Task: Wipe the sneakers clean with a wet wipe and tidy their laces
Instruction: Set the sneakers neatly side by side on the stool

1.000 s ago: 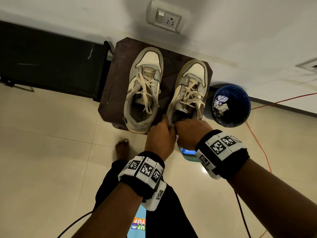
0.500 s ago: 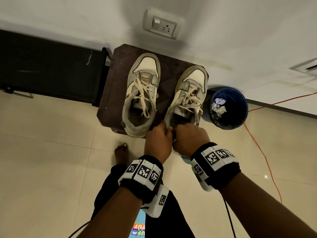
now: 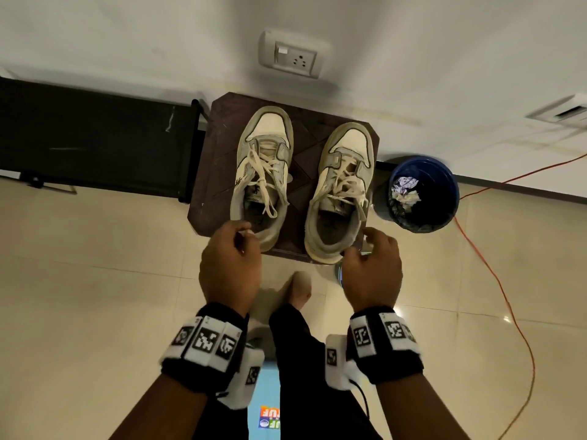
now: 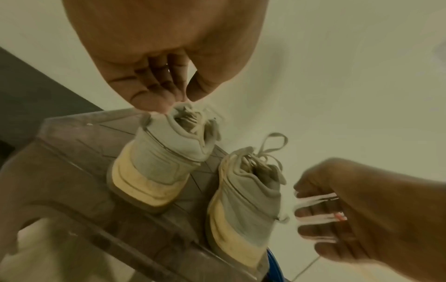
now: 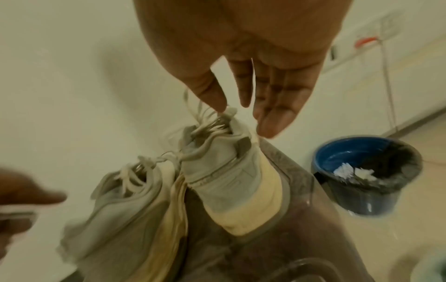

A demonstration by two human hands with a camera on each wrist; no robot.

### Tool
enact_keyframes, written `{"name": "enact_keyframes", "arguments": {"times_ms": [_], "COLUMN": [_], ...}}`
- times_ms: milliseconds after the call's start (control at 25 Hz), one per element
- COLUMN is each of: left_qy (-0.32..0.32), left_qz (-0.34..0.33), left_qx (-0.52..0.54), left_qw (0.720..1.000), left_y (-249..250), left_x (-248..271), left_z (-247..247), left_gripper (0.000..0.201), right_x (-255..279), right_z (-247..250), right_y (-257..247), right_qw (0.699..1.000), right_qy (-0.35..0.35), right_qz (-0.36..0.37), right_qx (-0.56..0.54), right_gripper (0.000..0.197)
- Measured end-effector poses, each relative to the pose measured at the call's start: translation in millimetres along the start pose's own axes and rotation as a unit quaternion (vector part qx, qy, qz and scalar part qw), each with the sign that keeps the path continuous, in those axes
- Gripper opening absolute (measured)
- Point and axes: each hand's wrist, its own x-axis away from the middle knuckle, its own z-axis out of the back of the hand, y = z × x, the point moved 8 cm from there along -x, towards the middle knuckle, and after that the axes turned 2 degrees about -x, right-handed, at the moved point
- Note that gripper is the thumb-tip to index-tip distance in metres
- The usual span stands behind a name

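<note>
Two worn grey-and-cream sneakers stand side by side on a dark brown stool (image 3: 301, 173), toes to the wall, laces loose and untied. My left hand (image 3: 243, 233) hovers at the heel of the left sneaker (image 3: 260, 179), its fingers loosely curled and nothing visibly held; the left wrist view shows its fingertips (image 4: 154, 108) right by the heel collar (image 4: 164, 152). My right hand (image 3: 362, 242) is at the heel of the right sneaker (image 3: 340, 192). Its fingers (image 5: 272, 118) are spread and empty above that sneaker's collar (image 5: 229, 171). No wipe is in either hand.
A blue bin (image 3: 444, 214) with crumpled wipes stands right of the stool. An orange cable (image 3: 508, 296) snakes over the tiled floor on the right. A black rack (image 3: 95, 138) lies left of the stool. My bare foot (image 3: 300, 287) and a blue pack (image 3: 270, 408) are below.
Both hands were together at the right sneaker's heel. They have let go and moved apart: the left hand to the left sneaker's heel, the right hand to the right sneaker's outer side.
</note>
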Motion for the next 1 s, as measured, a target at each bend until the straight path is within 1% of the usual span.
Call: {"name": "enact_keyframes", "arguments": {"times_ms": [40,80,120,200,280,400,440,520,600,720,880,1000], "left_qy": [0.011,0.007,-0.011,-0.06,-0.096,-0.102,-0.103,-0.115,-0.131,-0.147,-0.146,-0.144], "left_qz": [0.016,0.029,0.036,0.036,0.044,0.063,0.058,0.031,0.002,-0.019,-0.005,-0.015], "left_qx": [0.004,-0.007,-0.032,-0.1,-0.16,-0.227,-0.228,-0.202,-0.172,-0.132,-0.082,-0.058], "left_qw": [1.0,1.0,0.999,0.993,0.981,0.966,0.967,0.972,0.976,0.98,0.986,0.988], "left_y": [-4,-5,-6,-3,-2,-9,-12,-16,-16,-19,-26,-31], "left_x": [-9,-20,-31,-50,-65,-81,-85,-90,-89,-78,-59,-52], "left_z": [6,6,2,-13,-29,-37,-38,-40,-37,-24,21,65], "left_gripper": [0.018,0.023,0.03,0.041,0.037,0.03,0.03,0.028,0.025,0.022,0.019,0.025], "right_x": [-5,-11,-20,-37,-49,-57,-58,-57,-52,-32,15,53], "right_z": [2,-1,-8,-24,-35,-41,-41,-43,-44,-40,-29,-34], "right_y": [9,13,13,8,9,11,11,11,8,-4,-33,-59], "right_qw": [0.997,0.994,0.993,0.99,0.985,0.983,0.983,0.984,0.988,0.991,0.996,0.996], "right_qy": [0.001,-0.015,-0.042,-0.085,-0.103,-0.098,-0.092,-0.087,-0.085,-0.09,-0.07,-0.074], "right_qz": [-0.07,-0.11,-0.114,-0.085,-0.073,-0.066,-0.062,-0.051,-0.046,-0.026,0.005,0.02], "right_qx": [-0.027,-0.022,0.007,0.074,0.113,0.14,0.147,0.149,0.123,0.096,0.052,0.036], "right_gripper": [0.029,0.032,0.035,0.038,0.041,0.046,0.044,0.035,0.028,0.027,0.028,0.028]}}
